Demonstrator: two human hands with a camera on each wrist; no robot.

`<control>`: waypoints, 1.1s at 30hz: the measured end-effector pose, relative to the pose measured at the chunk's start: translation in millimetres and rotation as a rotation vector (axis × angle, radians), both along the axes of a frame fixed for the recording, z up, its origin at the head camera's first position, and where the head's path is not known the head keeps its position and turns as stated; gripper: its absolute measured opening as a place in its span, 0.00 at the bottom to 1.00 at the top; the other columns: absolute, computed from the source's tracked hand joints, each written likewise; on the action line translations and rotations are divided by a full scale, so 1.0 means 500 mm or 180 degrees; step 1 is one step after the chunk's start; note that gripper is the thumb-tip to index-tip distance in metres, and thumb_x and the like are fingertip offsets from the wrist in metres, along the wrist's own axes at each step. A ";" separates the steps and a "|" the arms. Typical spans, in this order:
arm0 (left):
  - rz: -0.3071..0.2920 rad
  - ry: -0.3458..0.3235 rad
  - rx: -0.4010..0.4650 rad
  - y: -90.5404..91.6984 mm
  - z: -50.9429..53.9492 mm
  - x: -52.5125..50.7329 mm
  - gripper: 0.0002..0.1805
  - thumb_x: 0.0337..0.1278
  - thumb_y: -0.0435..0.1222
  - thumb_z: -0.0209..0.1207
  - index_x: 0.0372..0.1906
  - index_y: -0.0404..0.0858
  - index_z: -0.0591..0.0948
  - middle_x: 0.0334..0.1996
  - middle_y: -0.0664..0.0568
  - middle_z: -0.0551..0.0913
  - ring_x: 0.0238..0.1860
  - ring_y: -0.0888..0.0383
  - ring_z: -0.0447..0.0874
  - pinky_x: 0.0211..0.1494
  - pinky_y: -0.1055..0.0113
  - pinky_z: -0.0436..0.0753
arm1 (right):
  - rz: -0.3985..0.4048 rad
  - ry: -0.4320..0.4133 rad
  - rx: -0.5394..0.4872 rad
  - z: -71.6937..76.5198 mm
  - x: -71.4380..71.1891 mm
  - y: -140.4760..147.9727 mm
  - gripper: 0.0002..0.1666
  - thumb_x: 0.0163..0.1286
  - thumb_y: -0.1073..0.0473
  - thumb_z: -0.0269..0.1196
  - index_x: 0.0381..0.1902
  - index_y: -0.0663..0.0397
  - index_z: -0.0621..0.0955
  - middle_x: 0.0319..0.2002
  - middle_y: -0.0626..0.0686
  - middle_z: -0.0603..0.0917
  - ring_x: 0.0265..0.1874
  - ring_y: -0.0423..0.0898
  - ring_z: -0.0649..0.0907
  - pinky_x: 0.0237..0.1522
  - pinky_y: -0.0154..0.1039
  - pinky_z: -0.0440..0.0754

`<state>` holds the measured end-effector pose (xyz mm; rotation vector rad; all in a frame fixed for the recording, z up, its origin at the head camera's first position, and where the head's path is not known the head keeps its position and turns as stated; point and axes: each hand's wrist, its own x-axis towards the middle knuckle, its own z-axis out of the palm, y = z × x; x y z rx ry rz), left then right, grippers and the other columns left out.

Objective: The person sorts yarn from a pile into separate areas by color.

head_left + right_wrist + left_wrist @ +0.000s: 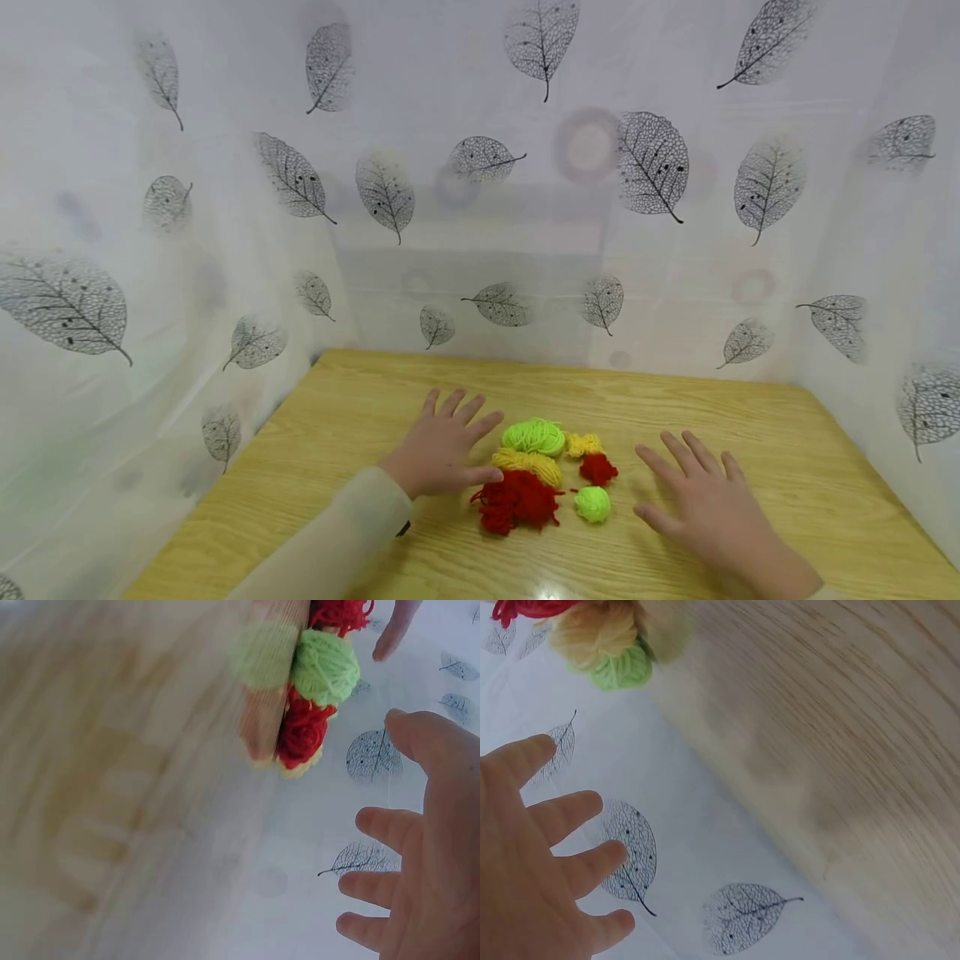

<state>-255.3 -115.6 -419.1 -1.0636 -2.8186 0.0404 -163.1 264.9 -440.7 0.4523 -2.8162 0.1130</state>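
Observation:
Two columns of yarn lie on the wooden table. The left column has a green skein (pixel 534 437), a yellow skein (pixel 531 465) and a loose red bundle (pixel 517 501). Beside it, smaller pieces form the right column: yellow (pixel 583 445), red (pixel 598 468) and a green ball (pixel 592 504), also seen large in the right wrist view (pixel 325 667). My left hand (pixel 442 450) is spread just left of the yarn, its thumb tip near the red bundle; whether they touch, I cannot tell. My right hand (pixel 712 504) is spread to the right, apart from the yarn, holding nothing.
A whitish sheet (pixel 480 225) printed with dark leaves stands behind the wooden table (pixel 360 400) and along both sides. A small dark object (pixel 403 529) shows beside the left sleeve (pixel 337 533).

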 end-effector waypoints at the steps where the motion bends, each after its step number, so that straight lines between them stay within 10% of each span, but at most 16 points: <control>1: -0.0014 -0.0024 -0.0009 0.006 0.000 -0.001 0.47 0.61 0.75 0.43 0.80 0.57 0.59 0.78 0.47 0.58 0.77 0.37 0.50 0.73 0.30 0.42 | 0.0036 0.0005 -0.0019 0.002 0.001 -0.005 0.44 0.63 0.27 0.64 0.71 0.40 0.75 0.71 0.61 0.70 0.71 0.67 0.65 0.59 0.80 0.59; 16: -0.0224 -0.0352 0.0220 0.102 -0.012 -0.029 0.41 0.68 0.67 0.47 0.80 0.56 0.59 0.78 0.52 0.61 0.76 0.44 0.56 0.75 0.36 0.52 | 0.0563 -0.0225 -0.0194 0.006 0.011 -0.076 0.41 0.63 0.35 0.69 0.71 0.39 0.75 0.71 0.55 0.72 0.67 0.65 0.71 0.58 0.69 0.73; 33: 0.0129 -0.0949 0.0172 0.175 -0.021 -0.076 0.34 0.71 0.58 0.55 0.77 0.53 0.65 0.75 0.57 0.66 0.72 0.52 0.67 0.71 0.53 0.69 | 0.0979 -0.0834 -0.0256 0.011 0.019 -0.114 0.39 0.66 0.44 0.68 0.73 0.39 0.72 0.71 0.55 0.71 0.61 0.60 0.78 0.55 0.60 0.79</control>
